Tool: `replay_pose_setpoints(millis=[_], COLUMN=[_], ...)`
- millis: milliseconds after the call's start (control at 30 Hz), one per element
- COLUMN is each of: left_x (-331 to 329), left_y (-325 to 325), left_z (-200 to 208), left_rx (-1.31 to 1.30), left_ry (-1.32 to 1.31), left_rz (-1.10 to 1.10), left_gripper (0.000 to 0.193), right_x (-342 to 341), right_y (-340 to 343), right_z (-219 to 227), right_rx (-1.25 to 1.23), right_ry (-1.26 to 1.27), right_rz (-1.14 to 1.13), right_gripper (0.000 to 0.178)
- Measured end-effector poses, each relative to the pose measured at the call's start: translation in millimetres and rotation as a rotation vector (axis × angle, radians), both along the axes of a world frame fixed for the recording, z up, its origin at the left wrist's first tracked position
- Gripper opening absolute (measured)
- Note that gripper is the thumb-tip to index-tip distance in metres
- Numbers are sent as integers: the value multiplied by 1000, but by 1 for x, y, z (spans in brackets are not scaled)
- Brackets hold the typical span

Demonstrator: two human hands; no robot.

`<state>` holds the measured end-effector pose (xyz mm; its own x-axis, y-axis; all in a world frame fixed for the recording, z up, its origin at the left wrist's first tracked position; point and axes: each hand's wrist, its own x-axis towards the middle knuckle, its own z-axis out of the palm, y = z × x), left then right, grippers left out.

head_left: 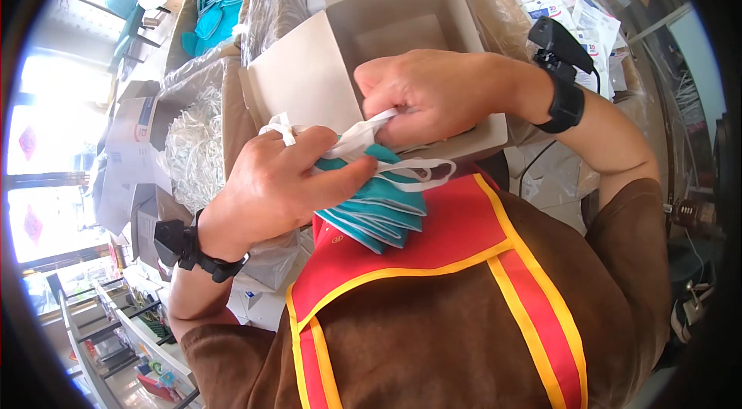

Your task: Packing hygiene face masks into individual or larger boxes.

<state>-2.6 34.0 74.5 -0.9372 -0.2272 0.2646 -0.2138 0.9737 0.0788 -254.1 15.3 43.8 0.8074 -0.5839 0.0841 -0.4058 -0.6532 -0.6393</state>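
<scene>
My left hand (274, 177) is closed around a stack of teal fabric pieces (379, 216) with pale edges, held just above the red apron (456, 216) on my lap. White straps (363, 134) run out of the top of the stack, and some loop out past its right side. My right hand (433, 96), curled into a fist, grips a white strap close to the stack. Its fingertips are partly hidden. Directly beyond both hands stands an open cardboard box (301, 73), its flaps spread; the right hand covers part of its opening.
At the far left, a lined box holds more teal pieces (216, 18). Nearer on the left is a box full of tangled white cords (197, 154). White printed packets (568, 3) fill a plastic-lined box at the far right. A rack (116, 339) stands at the lower left.
</scene>
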Motion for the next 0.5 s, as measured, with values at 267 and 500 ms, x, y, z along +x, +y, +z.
replay_pose_setpoints(millis=[267,500], left_x=[-8,-2], left_y=[-6,-1], left_z=[-1,9], left_rx=[81,61], left_ry=[73,23], left_rz=[-64,-5], left_gripper=[33,36], right_x=[-2,-21], right_y=[8,16], right_z=[-12,6], right_rx=[843,976], right_ry=[-303,-176], right_rz=[-15,-40], right_gripper=[26,34])
